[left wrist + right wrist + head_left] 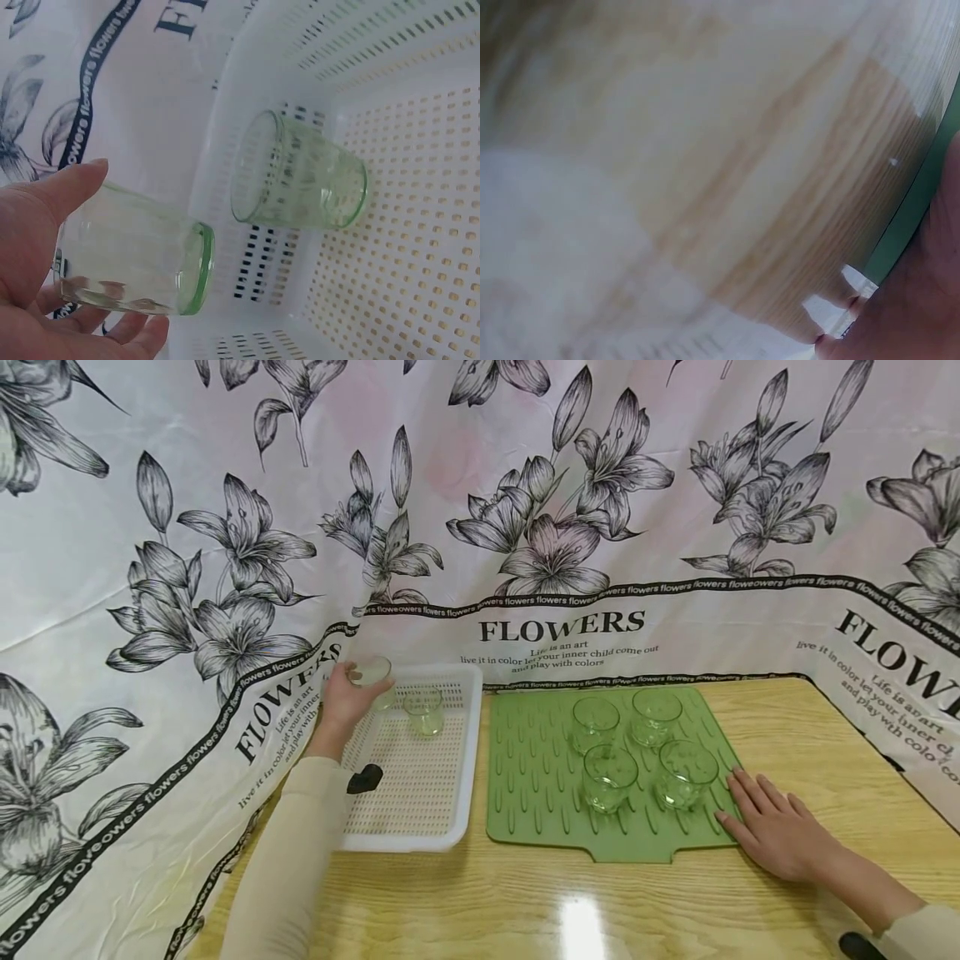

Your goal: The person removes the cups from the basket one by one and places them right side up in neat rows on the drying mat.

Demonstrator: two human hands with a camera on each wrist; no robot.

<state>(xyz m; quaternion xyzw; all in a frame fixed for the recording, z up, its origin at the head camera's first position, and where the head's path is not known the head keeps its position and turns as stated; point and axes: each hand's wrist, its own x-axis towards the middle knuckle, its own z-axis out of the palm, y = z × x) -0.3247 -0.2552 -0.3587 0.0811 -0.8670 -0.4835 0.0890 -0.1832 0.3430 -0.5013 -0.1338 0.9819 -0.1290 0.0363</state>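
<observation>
My left hand (347, 700) grips a clear, green-tinted drinking glass (139, 251) at the back left of the white perforated basket (467, 760). In the left wrist view, the thumb lies on one side of this glass and the fingers on the other, with its thick base towards the basket. A second glass (424, 714) of the same kind stands inside the basket, near its back wall. My right hand (783, 831) rests on the table with fingers extended, fingertips at the right edge of the green ridged mat (525, 777).
Several matching glasses (610, 779) stand upright on the right half of the mat, close together. The wooden table (487, 910) runs in front of basket and mat. A flower-printed cloth (420, 560) hangs behind and along both sides.
</observation>
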